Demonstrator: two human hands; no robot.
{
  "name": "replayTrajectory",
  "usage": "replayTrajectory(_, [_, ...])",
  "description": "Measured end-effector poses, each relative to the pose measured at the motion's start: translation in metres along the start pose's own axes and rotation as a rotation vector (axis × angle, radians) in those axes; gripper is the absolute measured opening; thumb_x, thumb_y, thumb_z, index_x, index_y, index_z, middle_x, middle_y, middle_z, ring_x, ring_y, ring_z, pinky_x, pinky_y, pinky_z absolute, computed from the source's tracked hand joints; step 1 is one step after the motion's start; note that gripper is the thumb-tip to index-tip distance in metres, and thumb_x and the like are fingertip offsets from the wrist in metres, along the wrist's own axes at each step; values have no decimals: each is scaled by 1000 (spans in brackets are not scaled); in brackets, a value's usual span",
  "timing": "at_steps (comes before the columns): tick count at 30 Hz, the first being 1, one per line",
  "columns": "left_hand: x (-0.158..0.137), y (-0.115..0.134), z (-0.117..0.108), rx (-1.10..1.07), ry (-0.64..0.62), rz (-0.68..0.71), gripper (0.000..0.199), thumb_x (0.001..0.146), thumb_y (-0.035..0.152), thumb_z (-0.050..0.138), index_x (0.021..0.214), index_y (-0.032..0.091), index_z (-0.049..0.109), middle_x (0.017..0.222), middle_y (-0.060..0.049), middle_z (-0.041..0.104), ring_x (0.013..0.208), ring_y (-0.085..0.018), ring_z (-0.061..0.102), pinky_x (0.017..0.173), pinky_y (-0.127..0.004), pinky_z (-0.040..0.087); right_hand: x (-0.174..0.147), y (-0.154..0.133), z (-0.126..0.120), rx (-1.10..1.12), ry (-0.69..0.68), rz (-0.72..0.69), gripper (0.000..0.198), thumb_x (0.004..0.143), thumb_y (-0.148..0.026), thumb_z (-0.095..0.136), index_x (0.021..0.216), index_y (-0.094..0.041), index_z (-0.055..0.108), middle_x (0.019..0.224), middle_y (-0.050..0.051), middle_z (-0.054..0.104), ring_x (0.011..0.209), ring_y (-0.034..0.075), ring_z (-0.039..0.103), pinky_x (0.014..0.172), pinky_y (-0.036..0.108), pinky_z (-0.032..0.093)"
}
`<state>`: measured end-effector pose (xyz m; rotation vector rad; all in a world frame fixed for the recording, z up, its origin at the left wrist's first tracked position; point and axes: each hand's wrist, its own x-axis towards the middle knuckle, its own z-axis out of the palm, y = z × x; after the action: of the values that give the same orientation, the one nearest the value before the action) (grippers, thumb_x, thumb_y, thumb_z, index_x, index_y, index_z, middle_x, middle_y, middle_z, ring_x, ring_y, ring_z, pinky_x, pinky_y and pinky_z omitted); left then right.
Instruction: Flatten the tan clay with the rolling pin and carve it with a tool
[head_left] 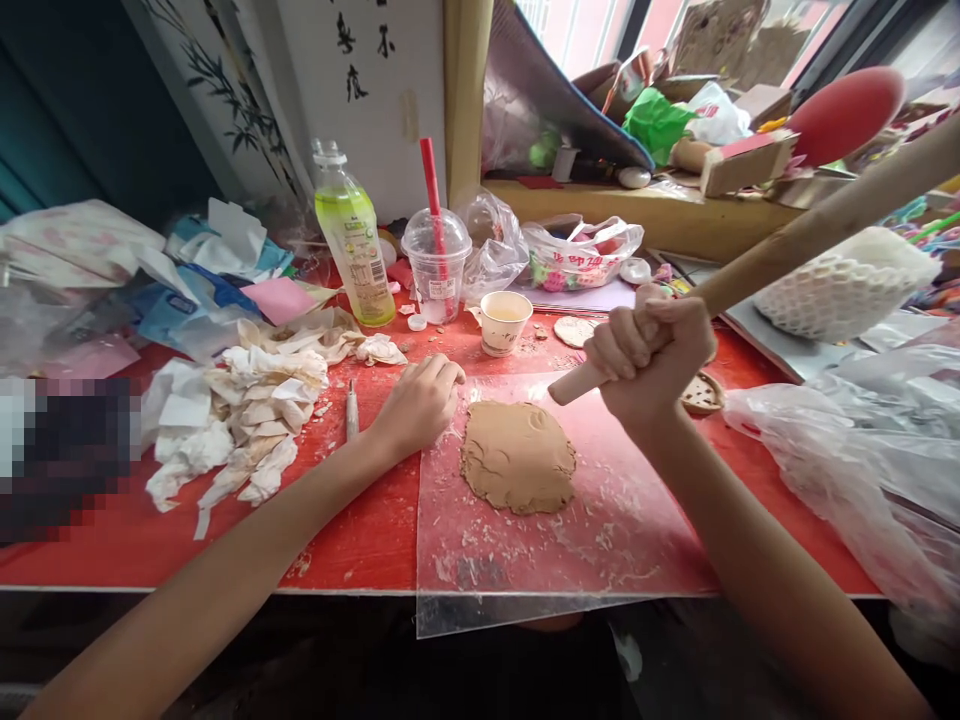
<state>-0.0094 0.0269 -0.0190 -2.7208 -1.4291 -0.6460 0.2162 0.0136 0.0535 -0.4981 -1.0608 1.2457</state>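
Note:
A thick wooden rolling pin is gripped in my right hand, raised at a slant, with its lower end above the clay's right side and apart from it. The flattened slab of brown clay has ragged edges and curved dents on top. It lies on a clear plastic board dusted with clay scraps. My left hand rests at the board's upper left corner, left of the clay, with its fingers curled together; their undersides are hidden, and nothing shows in them.
Crumpled tissues and a pen-like tool lie at left. Behind stand a green drink bottle, a plastic cup with red straw and a paper cup. Plastic bags fill the right. The board overhangs the red table's front edge.

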Motion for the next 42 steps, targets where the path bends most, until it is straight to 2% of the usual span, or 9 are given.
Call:
replayTrajectory(6, [0, 0, 0, 55, -4, 51, 18, 90, 14, 35, 92, 16, 53, 94, -8, 57, 90, -21, 52, 85, -35, 40, -6, 39, 11, -117, -132, 294, 34, 67, -22, 59, 49, -21, 31, 35, -9, 28, 30, 4, 22, 33, 22, 15])
replayTrajectory(12, [0, 1, 2, 57, -2, 43, 16, 90, 15, 38, 93, 17, 53, 95, -8, 57, 90, -21, 52, 84, -35, 40, -6, 25, 14, -153, -208, 63, 28, 67, -22, 59, 50, -21, 38, 36, -8, 33, 31, 4, 25, 35, 22, 19])
replayTrajectory(17, [1, 0, 1, 26, 35, 30, 18, 89, 13, 37, 94, 15, 54, 95, -9, 56, 92, -22, 51, 85, -36, 41, -6, 40, 12, -207, -228, 215, 29, 68, -21, 57, 49, -20, 35, 38, -8, 33, 34, 4, 28, 36, 22, 20])
replayTrajectory(22, [1, -1, 0, 24, 80, 19, 19, 86, 11, 38, 95, 14, 55, 95, -9, 55, 91, -22, 50, 85, -36, 41, -4, 31, 15, -178, -229, 32, 28, 68, -20, 59, 49, -20, 38, 36, -8, 35, 32, 4, 27, 34, 21, 20])
replayTrajectory(25, [1, -1, 0, 49, 61, 24, 18, 86, 10, 39, 94, 14, 54, 94, -9, 55, 90, -22, 50, 84, -37, 42, -6, 39, 16, -150, -206, 171, 28, 67, -21, 58, 50, -21, 37, 37, -8, 33, 32, 4, 27, 34, 21, 20])
replayTrajectory(28, [1, -2, 2, 89, 47, 40, 19, 85, 8, 38, 93, 14, 54, 93, -9, 55, 89, -23, 49, 83, -37, 42, -5, 45, 20, -264, -173, 304, 28, 66, -20, 59, 50, -21, 36, 38, -9, 33, 32, 4, 28, 34, 20, 20])
replayTrajectory(32, [1, -4, 3, 96, 49, 68, 21, 85, 6, 37, 95, 14, 54, 92, -9, 55, 87, -23, 49, 82, -37, 41, -2, 37, 23, -199, -191, 130, 28, 66, -21, 57, 49, -21, 34, 37, -9, 33, 32, 4, 28, 34, 20, 21])
replayTrajectory(38, [1, -2, 3, 68, 38, 59, 21, 87, 9, 36, 94, 14, 55, 93, -10, 55, 89, -23, 49, 84, -38, 42, -3, 46, 19, -265, -257, 337, 20, 61, -17, 53, 50, -21, 37, 40, -7, 36, 34, 5, 30, 32, 21, 21])
replayTrajectory(42, [4, 0, -4, -38, 123, 54, 21, 92, 16, 33, 94, 14, 54, 91, -10, 55, 90, -22, 49, 86, -39, 42, 0, 36, 20, -242, -234, 200, 25, 63, -21, 54, 51, -21, 33, 41, -8, 32, 36, 4, 28, 36, 20, 22])
